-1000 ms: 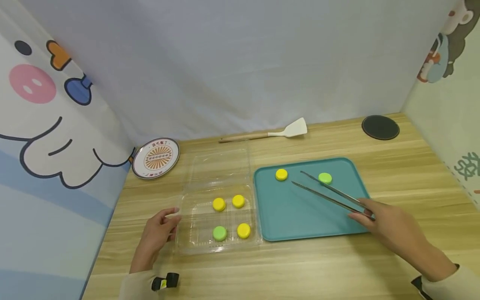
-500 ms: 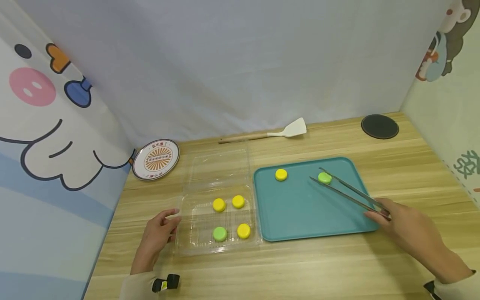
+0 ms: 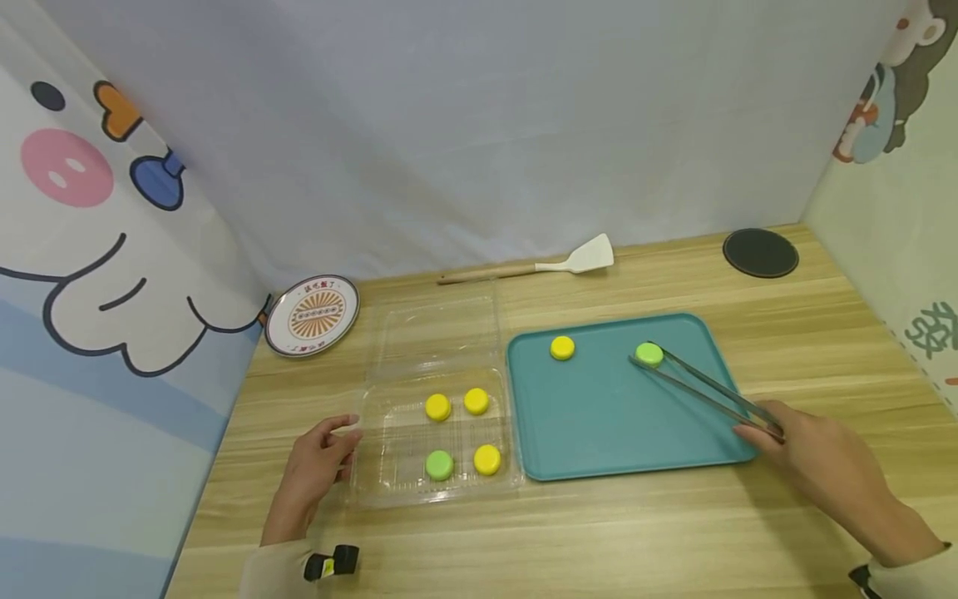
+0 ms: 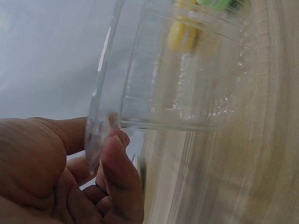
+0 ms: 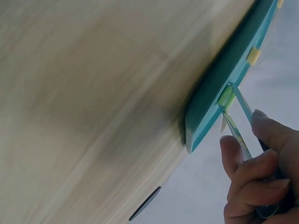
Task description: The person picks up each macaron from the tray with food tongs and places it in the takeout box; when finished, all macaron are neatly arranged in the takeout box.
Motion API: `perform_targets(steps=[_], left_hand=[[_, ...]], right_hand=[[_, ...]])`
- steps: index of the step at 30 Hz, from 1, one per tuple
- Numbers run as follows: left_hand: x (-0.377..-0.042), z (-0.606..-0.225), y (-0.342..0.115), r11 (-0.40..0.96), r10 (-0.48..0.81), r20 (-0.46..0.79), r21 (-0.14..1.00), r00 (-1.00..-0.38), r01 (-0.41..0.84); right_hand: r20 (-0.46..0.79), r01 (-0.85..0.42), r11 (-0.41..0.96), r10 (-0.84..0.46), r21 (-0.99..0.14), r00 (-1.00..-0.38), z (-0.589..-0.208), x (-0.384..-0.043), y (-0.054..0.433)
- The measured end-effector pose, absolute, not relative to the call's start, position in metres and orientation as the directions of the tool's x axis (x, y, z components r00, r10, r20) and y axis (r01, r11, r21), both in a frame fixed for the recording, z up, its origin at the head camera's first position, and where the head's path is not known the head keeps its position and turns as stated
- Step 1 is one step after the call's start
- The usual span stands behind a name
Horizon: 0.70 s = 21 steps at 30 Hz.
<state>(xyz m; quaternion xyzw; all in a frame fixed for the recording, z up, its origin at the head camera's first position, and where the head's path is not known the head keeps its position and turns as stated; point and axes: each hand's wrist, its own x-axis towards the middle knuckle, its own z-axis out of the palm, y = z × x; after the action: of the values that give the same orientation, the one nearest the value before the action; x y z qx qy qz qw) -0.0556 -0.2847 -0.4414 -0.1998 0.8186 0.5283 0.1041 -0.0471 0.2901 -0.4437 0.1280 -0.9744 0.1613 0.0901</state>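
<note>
My left hand (image 3: 318, 466) pinches the left rim of a clear plastic container (image 4: 154, 125) between thumb and fingers, plainest in the left wrist view. In its base sit three yellow macarons (image 3: 487, 459) and one green macaron (image 3: 439, 465); the clear lid (image 3: 437, 333) lies folded back behind. My right hand (image 3: 831, 466) holds metal tongs (image 3: 703, 398). Their tips stand on either side of another green macaron (image 3: 649, 353) on the teal tray (image 3: 599, 475); whether both touch it I cannot tell. A yellow macaron (image 3: 562, 348) lies further left on the tray.
Behind the tray lies a white spatula (image 3: 591, 255) with a wooden handle. A patterned plate (image 3: 314, 316) leans against the left wall. A black round mat (image 3: 760, 253) is at the back right. Fabric walls bound the wooden table (image 3: 569, 541).
The right hand has moved right, bringing the tongs' tips from left of the green macaron to either side of it. Their tips are closer together. The left hand stays at the container's rim.
</note>
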Motion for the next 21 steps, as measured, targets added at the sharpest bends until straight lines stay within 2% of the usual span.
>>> perform_targets(steps=[5, 13, 21], left_hand=[[-0.056, -0.441, -0.284, 0.357, -0.219, -0.385, 0.824, -0.897, -0.441], [-0.057, -0.442, -0.285, 0.350, -0.222, -0.386, 0.825, -0.895, -0.443], [-0.056, -0.443, -0.285, 0.342, -0.225, -0.385, 0.829, -0.895, -0.442]], right_hand=[[0.213, -0.281, 0.913, -0.224, -0.294, -0.951, -0.442, -0.048, 0.287], [0.348, -0.410, 0.880, -0.317, -0.238, -0.882, -0.439, -0.060, 0.268], [0.326, -0.450, 0.854, -0.360, -0.262, -0.874, -0.426, -0.071, 0.238]])
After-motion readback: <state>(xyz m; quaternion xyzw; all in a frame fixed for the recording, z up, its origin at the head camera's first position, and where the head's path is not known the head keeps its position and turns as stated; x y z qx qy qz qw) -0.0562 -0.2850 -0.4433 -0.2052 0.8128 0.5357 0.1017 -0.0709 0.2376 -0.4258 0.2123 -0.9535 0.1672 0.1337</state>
